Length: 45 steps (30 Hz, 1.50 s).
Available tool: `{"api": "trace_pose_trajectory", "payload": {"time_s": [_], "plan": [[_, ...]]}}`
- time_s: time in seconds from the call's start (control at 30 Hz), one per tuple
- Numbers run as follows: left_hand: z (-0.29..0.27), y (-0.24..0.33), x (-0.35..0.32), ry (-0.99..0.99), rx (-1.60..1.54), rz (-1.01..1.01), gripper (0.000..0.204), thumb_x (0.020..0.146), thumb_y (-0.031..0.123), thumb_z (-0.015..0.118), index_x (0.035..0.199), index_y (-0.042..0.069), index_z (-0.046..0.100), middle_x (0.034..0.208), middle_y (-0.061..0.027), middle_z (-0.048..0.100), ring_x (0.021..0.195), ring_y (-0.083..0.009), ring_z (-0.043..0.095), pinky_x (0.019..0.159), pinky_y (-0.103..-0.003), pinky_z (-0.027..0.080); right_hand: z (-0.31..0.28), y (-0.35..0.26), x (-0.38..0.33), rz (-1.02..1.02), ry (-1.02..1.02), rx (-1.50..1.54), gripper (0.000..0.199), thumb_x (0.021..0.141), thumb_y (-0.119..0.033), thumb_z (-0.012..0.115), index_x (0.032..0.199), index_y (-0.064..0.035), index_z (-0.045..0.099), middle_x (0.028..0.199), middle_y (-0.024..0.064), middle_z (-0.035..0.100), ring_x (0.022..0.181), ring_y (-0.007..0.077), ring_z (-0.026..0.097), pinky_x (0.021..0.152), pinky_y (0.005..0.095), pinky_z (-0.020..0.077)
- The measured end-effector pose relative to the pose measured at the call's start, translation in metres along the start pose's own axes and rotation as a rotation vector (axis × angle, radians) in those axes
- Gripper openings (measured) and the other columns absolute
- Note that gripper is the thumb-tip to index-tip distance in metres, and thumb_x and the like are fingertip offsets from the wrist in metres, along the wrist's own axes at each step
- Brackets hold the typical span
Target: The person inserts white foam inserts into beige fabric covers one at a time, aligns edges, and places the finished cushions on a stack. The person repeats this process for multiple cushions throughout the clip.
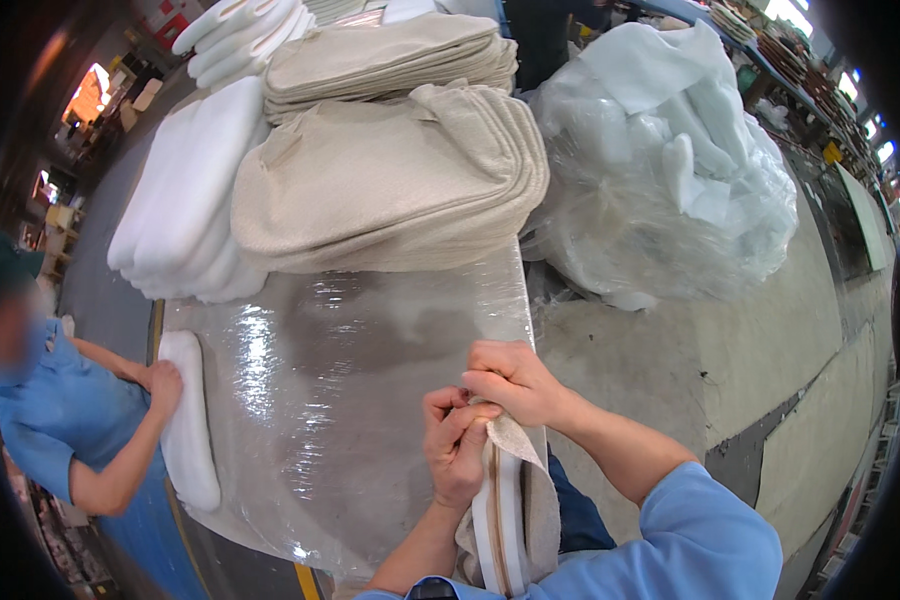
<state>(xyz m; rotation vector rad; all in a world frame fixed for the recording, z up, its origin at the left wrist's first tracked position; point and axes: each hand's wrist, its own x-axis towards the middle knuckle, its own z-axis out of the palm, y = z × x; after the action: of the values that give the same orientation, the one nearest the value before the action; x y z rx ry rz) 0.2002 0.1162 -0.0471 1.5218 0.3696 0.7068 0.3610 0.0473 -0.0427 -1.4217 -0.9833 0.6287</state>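
One left hand [457, 450] pinched and one right hand [522, 385] clamped, close together, the upper end of a long beige woven-fabric cover [541, 520] with a white lengthwise strip [511, 505], above the right edge of a grey table [370, 430] wrapped in clear plastic film, apparently to keep the cloth taut. The cover's long axis ran outward from the worker's light-blue shirt [710, 530], its gripped end pointing toward a thick stack of folded beige cloth pieces [380, 185], presumably set within reach.
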Motion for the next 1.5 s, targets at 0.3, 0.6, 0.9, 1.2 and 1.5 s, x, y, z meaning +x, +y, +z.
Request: {"api": "trace_pose_trajectory", "payload": {"time_s": [0.3,0.6,0.9,1.2,1.5], "plan": [[-0.019,-0.005,0.003,0.009,0.051,0.009,0.014,0.106,0.009,0.063,0.109,0.004,0.076,0.115,-0.0052,0.052,0.108,-0.0179,0.05,0.102,-0.033,0.041,0.015,-0.005,0.014,0.086,-0.046,0.0,0.034,0.101,-0.028,0.059,0.085,0.0015,0.063,0.076,0.0127,0.062,0.07,0.0259,0.058,0.069,0.0411,0.0486],[-0.005,0.013,-0.026,-0.022,0.036,-0.047,0.021,0.109,0.018,0.062,0.099,0.005,0.074,0.124,-0.0072,0.057,0.113,-0.0155,0.054,0.103,-0.032,0.042,-0.003,0.009,-0.017,0.185,0.044,0.54,0.043,0.113,-0.039,0.048,0.099,-0.0055,0.072,0.093,0.0032,0.067,0.09,0.0129,0.06,0.086,0.0302,0.0492],[-0.021,0.026,-0.081,0.407,-0.371,-0.503,0.06,0.113,0.037,0.055,0.163,0.013,0.033,0.134,-0.0129,0.06,0.113,-0.0228,0.061,0.102,-0.041,0.052,-0.007,0.039,-0.011,0.107,0.118,0.162,0.032,0.103,-0.028,0.059,0.083,-0.0032,0.065,0.076,-0.0008,0.06,0.075,0.0083,0.054,0.069,0.0297,0.0466],[-0.108,0.026,-0.318,0.312,-0.522,-1.447,0.069,0.109,0.056,0.053,0.157,0.007,0.044,0.147,-0.0183,0.059,0.135,-0.0335,0.056,0.113,-0.052,0.045,-0.091,0.025,-0.096,0.689,0.051,0.631,0.037,0.104,-0.024,0.057,0.135,-0.0062,0.066,0.142,0.0108,0.063,0.122,0.0193,0.064,0.107,0.0336,0.05],[-0.17,0.046,-0.285,0.414,-0.219,-0.625,0.055,0.114,0.035,0.052,0.159,0.006,0.043,0.159,-0.0098,0.052,0.147,-0.0251,0.048,0.124,-0.043,0.037,-0.087,-0.004,-0.168,0.728,-0.066,0.515,0.069,0.112,-0.055,0.044,0.163,-0.0078,0.042,0.153,0.0099,0.057,0.137,0.022,0.056,0.111,0.0367,0.0471]]}}
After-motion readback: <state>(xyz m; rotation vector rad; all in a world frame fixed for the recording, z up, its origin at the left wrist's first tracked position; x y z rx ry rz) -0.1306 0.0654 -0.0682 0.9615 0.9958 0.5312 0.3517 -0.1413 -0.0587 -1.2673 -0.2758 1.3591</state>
